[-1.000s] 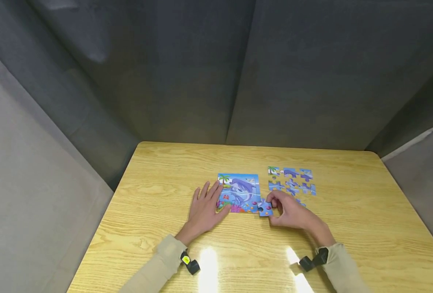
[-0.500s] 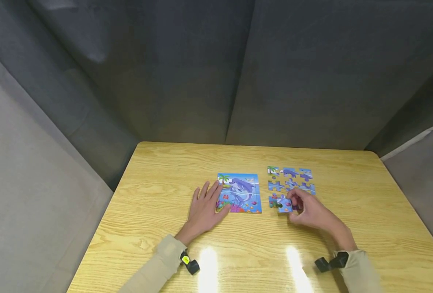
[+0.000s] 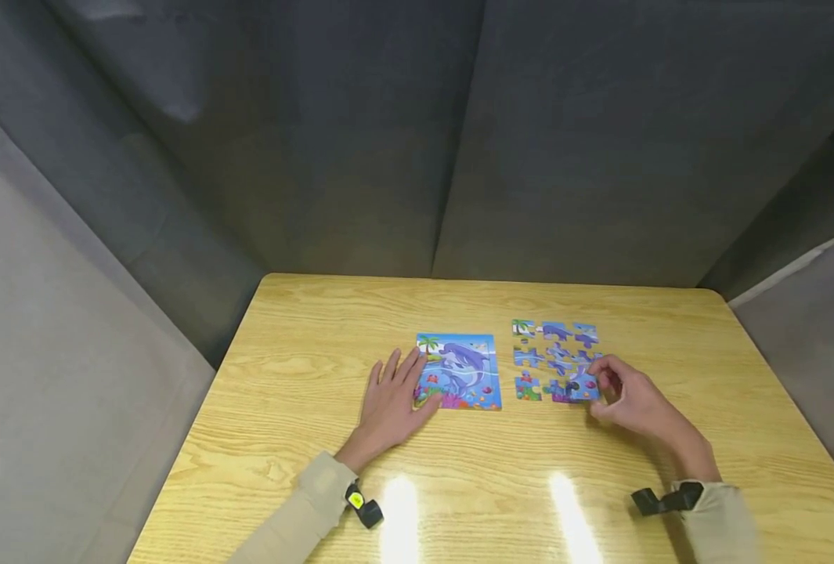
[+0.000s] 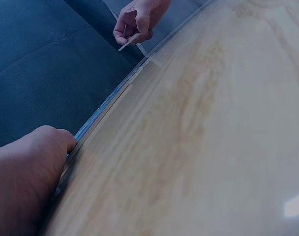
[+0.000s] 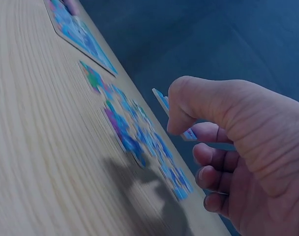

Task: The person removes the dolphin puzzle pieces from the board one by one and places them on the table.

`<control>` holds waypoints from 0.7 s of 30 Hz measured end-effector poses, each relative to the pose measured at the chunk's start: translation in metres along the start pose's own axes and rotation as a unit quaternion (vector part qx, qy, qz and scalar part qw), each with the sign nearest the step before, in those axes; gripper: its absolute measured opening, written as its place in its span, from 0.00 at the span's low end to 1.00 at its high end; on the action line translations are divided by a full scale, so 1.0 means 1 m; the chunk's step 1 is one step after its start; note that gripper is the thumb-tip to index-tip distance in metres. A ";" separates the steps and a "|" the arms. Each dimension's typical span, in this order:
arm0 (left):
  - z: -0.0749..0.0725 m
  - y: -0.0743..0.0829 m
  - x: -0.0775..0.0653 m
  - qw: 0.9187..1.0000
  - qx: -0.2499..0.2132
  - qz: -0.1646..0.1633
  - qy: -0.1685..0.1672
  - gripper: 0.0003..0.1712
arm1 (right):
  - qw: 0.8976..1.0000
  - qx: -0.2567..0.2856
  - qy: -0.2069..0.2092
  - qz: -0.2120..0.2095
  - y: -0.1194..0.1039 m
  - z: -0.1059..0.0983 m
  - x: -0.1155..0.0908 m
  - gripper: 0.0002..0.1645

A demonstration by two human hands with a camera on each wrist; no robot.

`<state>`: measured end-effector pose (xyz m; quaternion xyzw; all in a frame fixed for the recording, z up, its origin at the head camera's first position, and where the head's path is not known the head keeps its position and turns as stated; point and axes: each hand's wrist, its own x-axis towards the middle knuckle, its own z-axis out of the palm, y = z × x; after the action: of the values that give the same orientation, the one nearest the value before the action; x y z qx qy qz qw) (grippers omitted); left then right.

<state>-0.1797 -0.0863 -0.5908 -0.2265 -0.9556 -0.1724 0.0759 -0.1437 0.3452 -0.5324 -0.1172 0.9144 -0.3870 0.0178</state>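
Note:
My left hand [image 3: 391,405] lies flat with spread fingers, its fingertips and thumb resting on the left side of a square dolphin jigsaw board [image 3: 489,374]. Between thumb and index finger, my right hand [image 3: 635,403] pinches a blue puzzle piece [image 3: 586,387]. In the right wrist view that puzzle piece [image 5: 161,100] is tilted and raised off the table, and the other fingers are loosely bent. Under and beside it lie several loose puzzle pieces [image 3: 528,387] in rough rows. The held piece partly covers those at the lower right of the group.
A light wooden table [image 3: 304,329] carries everything, with its back edge close to a dark grey curtain [image 3: 346,157]. Pale grey cloth [image 3: 36,352] hangs at the left. A strap with a small black device [image 3: 364,505] sits on each wrist.
My right hand has carried the puzzle piece rightward from the board's lower right corner to the right end of the loose pieces' bottom row. The left hand stays in place.

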 end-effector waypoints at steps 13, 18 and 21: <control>0.000 -0.001 -0.001 1.000 -0.001 -0.001 -0.008 0.47 | 0.999 -0.029 0.015 0.030 0.031 -0.006 -0.006 0.28; 0.001 -0.001 -0.001 1.000 -0.001 -0.003 -0.008 0.47 | 0.999 -0.032 0.007 0.030 0.034 -0.006 -0.006 0.27; 0.002 -0.001 -0.001 1.000 -0.002 -0.004 -0.007 0.47 | 0.999 -0.038 0.001 0.031 0.036 -0.006 -0.006 0.27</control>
<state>-0.1793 -0.0874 -0.5931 -0.2236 -0.9567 -0.1735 0.0679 -0.1460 0.3749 -0.5539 -0.0888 0.9318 -0.3510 0.0240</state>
